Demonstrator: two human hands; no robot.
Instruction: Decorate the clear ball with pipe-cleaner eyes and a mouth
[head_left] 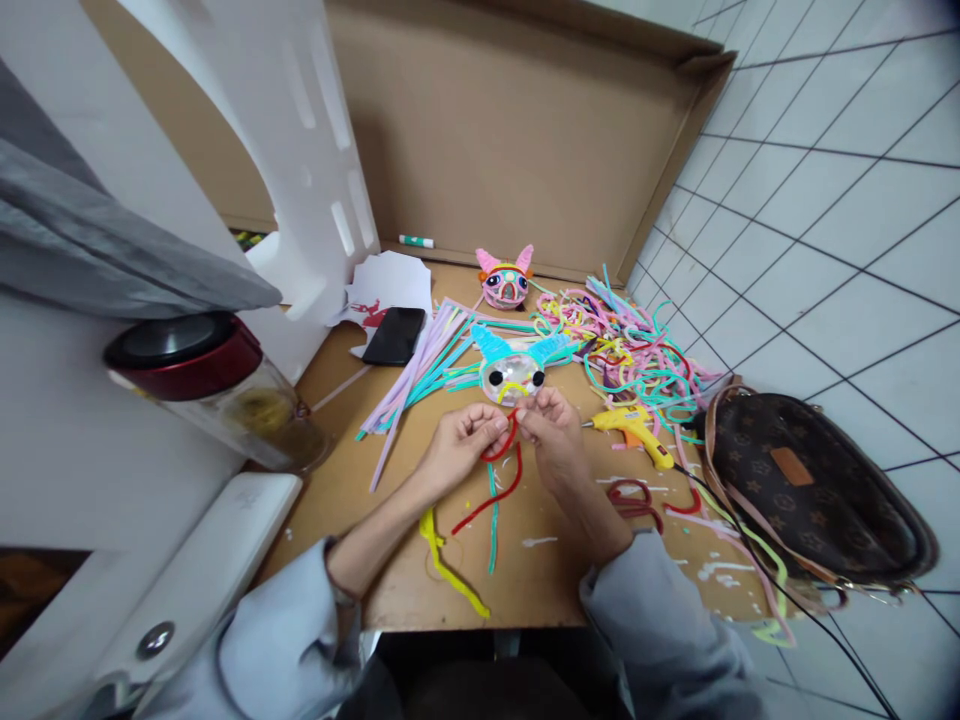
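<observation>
Between thumb and fingers my left hand [469, 438] pinches a red pipe cleaner [512, 436], bent into a curve. My right hand [553, 432] is closed on the same piece at its upper end. Just beyond my fingertips sits a round animal head [513, 378] with blue ears, black eyes and a yellow curved strip. Below my hands lie another red pipe cleaner [491, 503], a teal one [493, 530] and a yellow one [452, 570]. A yellow glue gun [634, 428] rests to the right of my right hand.
A finished-looking pink-eared head [505, 282] stands at the back. Loose pipe cleaners [637, 350] are heaped at right, straight ones [420, 370] at left. Around them are a phone [394, 336], a glass bottle [262, 410], red-handled scissors [634, 498] and a brown bag [817, 480].
</observation>
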